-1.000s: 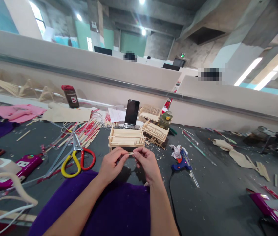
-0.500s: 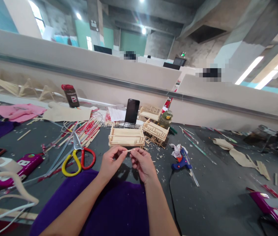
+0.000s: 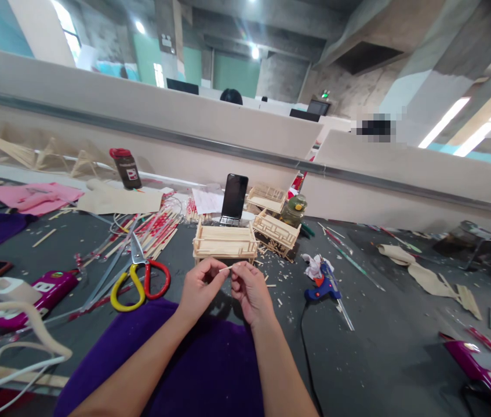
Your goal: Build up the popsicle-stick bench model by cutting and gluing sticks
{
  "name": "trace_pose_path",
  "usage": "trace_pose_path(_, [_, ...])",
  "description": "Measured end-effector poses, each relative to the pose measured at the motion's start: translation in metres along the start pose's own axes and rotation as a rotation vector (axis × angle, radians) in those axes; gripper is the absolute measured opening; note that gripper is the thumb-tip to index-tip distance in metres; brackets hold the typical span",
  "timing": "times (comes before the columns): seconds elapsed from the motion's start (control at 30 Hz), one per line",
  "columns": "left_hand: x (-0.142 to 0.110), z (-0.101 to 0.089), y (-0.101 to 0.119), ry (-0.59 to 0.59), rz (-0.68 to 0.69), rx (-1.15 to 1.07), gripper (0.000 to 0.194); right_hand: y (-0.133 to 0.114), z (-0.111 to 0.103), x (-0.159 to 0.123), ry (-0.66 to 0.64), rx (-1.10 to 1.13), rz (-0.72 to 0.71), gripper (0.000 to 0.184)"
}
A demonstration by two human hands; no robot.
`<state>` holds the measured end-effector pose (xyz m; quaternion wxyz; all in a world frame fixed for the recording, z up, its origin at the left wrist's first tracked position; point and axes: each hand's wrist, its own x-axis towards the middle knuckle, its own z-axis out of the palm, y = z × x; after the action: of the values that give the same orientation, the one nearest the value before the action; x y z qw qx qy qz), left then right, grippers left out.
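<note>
Between my hands is a short, thin wooden stick (image 3: 225,269), pinched from both sides. My left hand (image 3: 202,285) closes its thumb and forefinger on one end. The fingers of my right hand (image 3: 248,288) are curled, with the tips on the other end. Just beyond them stands a small wooden stick model (image 3: 223,241) with a slatted deck and low railings. Two similar pieces are behind it to the right, a railed model (image 3: 276,233) and a paler one (image 3: 266,198). Purple cloth (image 3: 210,370) lies under my forearms.
Yellow-and-red-handled scissors (image 3: 141,278) lie left of my hands, near a pile of sticks (image 3: 158,229). A blue glue gun (image 3: 324,289) with a trailing cord lies right. A phone (image 3: 233,197) stands behind the model, near a jar (image 3: 294,209). White cables (image 3: 32,341) loop at left.
The stick between my fingers is tilted slightly more, and my hands have shifted very little. The whole view has moved slightly; the things on the table stay in place.
</note>
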<state>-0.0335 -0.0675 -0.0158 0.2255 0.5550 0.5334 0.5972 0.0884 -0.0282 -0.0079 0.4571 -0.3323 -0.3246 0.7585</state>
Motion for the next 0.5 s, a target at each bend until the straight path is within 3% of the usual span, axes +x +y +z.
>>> trace_pose_path(0.17, [-0.0027, 0.0017, -0.0041, -0.045, 0.137, 0.176, 0.016, 0.0029, -0.001, 0.0016, 0.035, -0.03, -0.023, 0.032])
trace_pose_path(0.33, [-0.0021, 0.0017, -0.0053, -0.073, 0.174, 0.276, 0.02, 0.0063, 0.0, 0.0024, 0.09, -0.161, -0.151, 0.032])
trace_pose_path(0.5, [-0.0013, 0.0014, -0.0055, -0.103, 0.187, 0.304, 0.021, 0.0062, 0.002, 0.0024, 0.117, -0.219, -0.191, 0.032])
